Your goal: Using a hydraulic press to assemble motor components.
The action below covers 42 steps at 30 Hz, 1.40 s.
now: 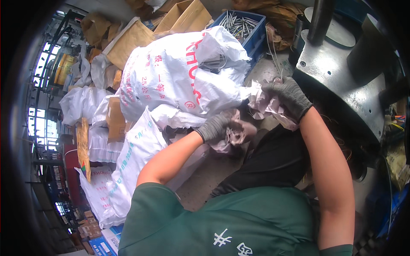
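Observation:
My left hand [215,127], in a dark grey glove, is closed round a crumpled greyish-pink sheet [241,133]; whether it is cloth or paper I cannot tell. Higher and to the right, my right hand [291,96], gloved alike, grips a second crumpled sheet [265,104], paler and hanging in loose folds. Thin pale strings [277,59] rise above the right hand. Just beyond both hands lies a bulging white woven sack [160,72] with red print, its mouth open toward the upper right and grey pieces showing inside. The fingertips of both hands are partly hidden by the sheets.
A blue crate [258,45] of metal rods stands behind the sack, beside an open cardboard box [183,17]. On the right is a heavy steel machine base [337,81] with upright posts. More white sacks [132,166] and brown cardboard [115,119] crowd the left.

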Tool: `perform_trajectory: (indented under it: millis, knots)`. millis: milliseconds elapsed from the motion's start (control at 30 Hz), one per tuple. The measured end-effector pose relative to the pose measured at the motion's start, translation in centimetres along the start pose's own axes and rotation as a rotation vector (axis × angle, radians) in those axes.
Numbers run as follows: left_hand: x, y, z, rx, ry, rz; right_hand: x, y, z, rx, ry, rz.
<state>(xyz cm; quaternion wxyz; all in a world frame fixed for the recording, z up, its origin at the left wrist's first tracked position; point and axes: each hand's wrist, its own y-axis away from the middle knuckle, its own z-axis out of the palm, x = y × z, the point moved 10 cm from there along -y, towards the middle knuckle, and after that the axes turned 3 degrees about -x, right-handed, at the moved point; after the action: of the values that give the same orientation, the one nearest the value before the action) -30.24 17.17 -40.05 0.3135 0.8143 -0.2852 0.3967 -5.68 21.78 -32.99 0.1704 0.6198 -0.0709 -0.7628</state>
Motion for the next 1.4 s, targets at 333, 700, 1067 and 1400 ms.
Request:
perform_trajectory:
  millis: [333,700,1067,1400]
  knots:
    - [6.1,-4.3,-3.6,0.009,-0.564,-0.004,0.6,-0.3,0.8,0.009,0.060,0.025]
    - [11.5,-5.8,-8.7,0.322,0.143,0.281,-0.9,0.6,5.7,-0.290,0.124,-0.115]
    - [13.0,-4.4,-6.1,0.551,0.290,0.393,-3.0,-0.1,2.1,0.151,0.629,-0.322]
    - [-14.4,-0.5,6.4,-0.104,-0.517,-0.480,-3.9,0.5,-2.7,0.414,0.498,-0.351]
